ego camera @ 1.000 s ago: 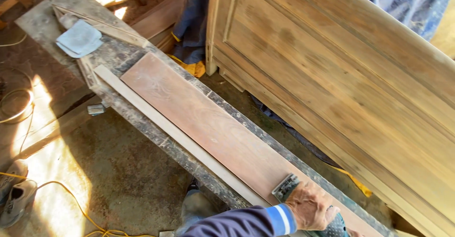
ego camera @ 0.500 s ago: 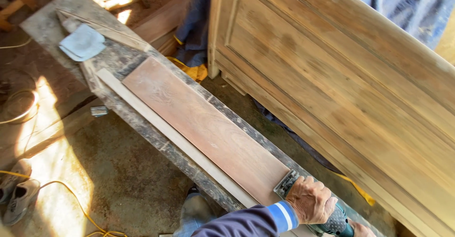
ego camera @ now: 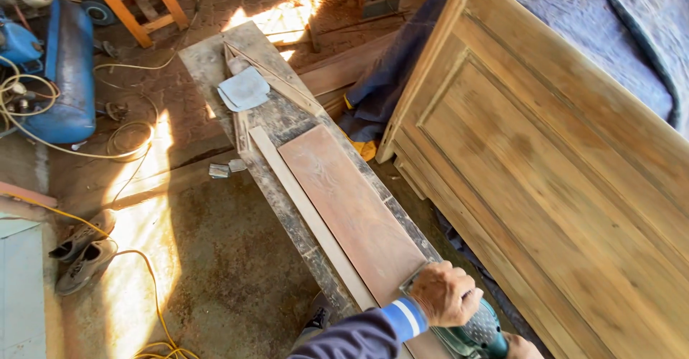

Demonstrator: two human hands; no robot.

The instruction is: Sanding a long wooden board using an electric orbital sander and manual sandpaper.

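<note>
Sander [ego camera: 466, 330] under left hand [ego camera: 445, 294], along board [ego camera: 352, 212]

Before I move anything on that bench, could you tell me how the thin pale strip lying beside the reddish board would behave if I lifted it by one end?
The pale strip is long and very slender, so it would probably flex and droop. It looks light for its length. It lies loose on the dusty bench along the reddish board, so a nudge may slide it.

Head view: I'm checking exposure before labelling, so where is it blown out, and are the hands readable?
Head view: sunlight burns out the floor; the left hand on the green sander is clear; the right hand is cut by the frame edge.
</note>
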